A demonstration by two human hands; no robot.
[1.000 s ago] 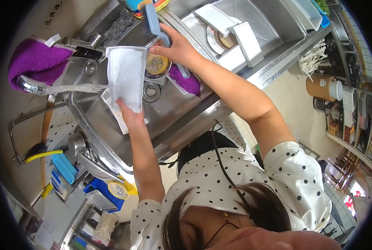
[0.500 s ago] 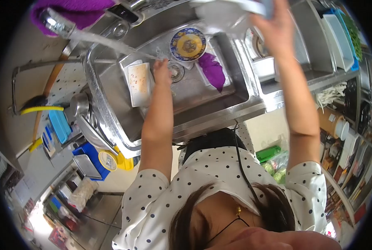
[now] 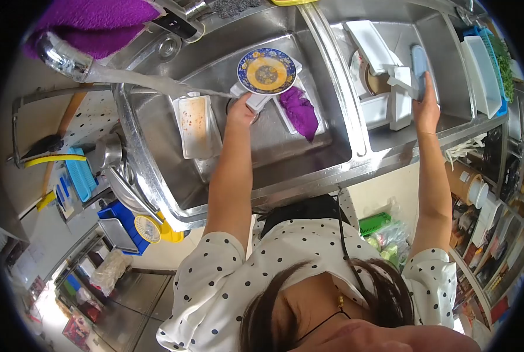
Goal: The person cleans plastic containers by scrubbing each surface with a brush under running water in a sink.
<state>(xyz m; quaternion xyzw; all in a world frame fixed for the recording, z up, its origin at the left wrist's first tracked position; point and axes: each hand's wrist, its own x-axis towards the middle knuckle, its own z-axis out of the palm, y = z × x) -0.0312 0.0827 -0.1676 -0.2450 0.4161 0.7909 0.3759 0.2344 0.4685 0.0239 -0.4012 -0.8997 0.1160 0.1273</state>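
Note:
My left hand (image 3: 240,112) is in the left sink basin, its fingers closed on the edge of a white dish (image 3: 258,102). Partly over that dish lies a round plate with a blue patterned rim (image 3: 266,71) and an orange-yellow middle. My right hand (image 3: 427,111) reaches into the right basin and grips a light blue rectangular dish (image 3: 418,61), tilted against white dishes. A purple cloth (image 3: 299,114) rests on another white dish to the right of the plate. Left of my left hand sits a rectangular white dish with orange stains (image 3: 194,126).
Water runs from the faucet (image 3: 65,56) into the left basin. A metal divider (image 3: 338,76) separates the basins. White rectangular dishes (image 3: 370,47) lie in the right basin. A white tray (image 3: 479,76) and a blue basket (image 3: 497,76) stand at far right.
My right hand has come down into the right basin with the dish, which was a raised blur before. My left hand has moved right, from near the drain to the white dish under the patterned plate.

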